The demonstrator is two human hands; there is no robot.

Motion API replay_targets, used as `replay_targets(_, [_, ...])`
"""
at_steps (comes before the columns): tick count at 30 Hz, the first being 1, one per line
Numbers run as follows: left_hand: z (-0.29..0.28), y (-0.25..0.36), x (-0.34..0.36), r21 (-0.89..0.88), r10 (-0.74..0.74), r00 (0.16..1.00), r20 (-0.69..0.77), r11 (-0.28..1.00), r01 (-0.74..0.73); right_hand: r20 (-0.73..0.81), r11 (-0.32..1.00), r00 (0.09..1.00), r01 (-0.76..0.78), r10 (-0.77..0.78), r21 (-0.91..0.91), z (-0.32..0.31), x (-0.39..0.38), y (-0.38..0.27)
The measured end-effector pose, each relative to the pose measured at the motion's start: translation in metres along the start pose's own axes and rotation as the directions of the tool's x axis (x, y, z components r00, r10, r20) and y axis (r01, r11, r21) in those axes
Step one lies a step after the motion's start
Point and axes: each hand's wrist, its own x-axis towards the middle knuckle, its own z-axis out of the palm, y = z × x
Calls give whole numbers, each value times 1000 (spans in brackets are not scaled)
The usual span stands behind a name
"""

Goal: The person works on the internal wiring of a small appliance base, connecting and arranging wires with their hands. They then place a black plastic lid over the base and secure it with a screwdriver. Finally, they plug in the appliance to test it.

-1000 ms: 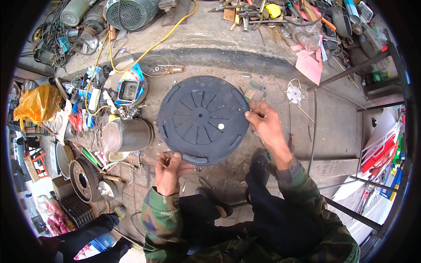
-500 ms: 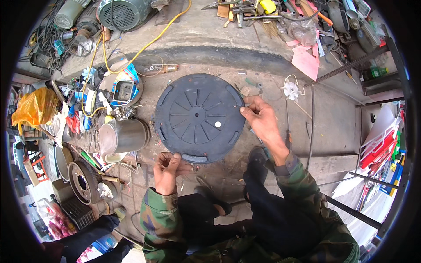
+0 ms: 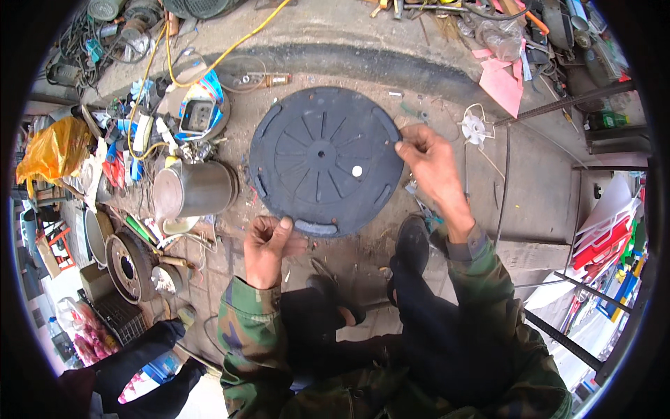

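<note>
A round black ribbed disc point(image 3: 300, 178), with raised curved pieces near its rim and a small white spot, is held over the gritty ground. My left hand point(image 3: 269, 248) grips its lower-left edge, thumb on top and fingers curled beneath. My right hand point(image 3: 426, 167) pinches the right edge between thumb and fingers. A dented metal pot point(image 3: 195, 188) lies left of the disc, and a small white fan impeller point(image 3: 473, 129) is to its right. Below the disc my shoes and dark trouser legs show.
Cluttered tools, wires and a yellow cable point(image 3: 248, 38) line the top and left. A rusty wheel hub point(image 3: 129, 265) lies lower left, near another person's dark-clothed leg point(image 3: 150, 346). A metal rod frame point(image 3: 565, 342) and red and white sheets point(image 3: 600, 244) stand at the right.
The disc looks larger and higher in the picture, lifted slightly toward me by both hands. The surroundings have also shifted upward in the view. Both grips are unchanged.
</note>
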Motion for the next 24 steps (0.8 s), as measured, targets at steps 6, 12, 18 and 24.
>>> replay_targets(6, [-8, 0, -1, -17, -18, 1000, 12, 1000, 18, 15, 1000, 1000, -3, 3, 6, 5, 0, -10])
replay_targets(12, [0, 6, 6, 69, -20, 999, 29, 997, 18, -6, 986, 1000, 20, -21, -167, -5, 1, -6])
replay_targets(18, [-4, 4, 11, 48, 25, 1000, -16, 999, -24, 87, 996, 996, 1, 7, -85, -9, 11, 17])
replay_targets(24, [-3, 7, 10, 129, -58, 998, -11, 990, 59, 78, 972, 995, 76, -60, -220, -6, 8, 8])
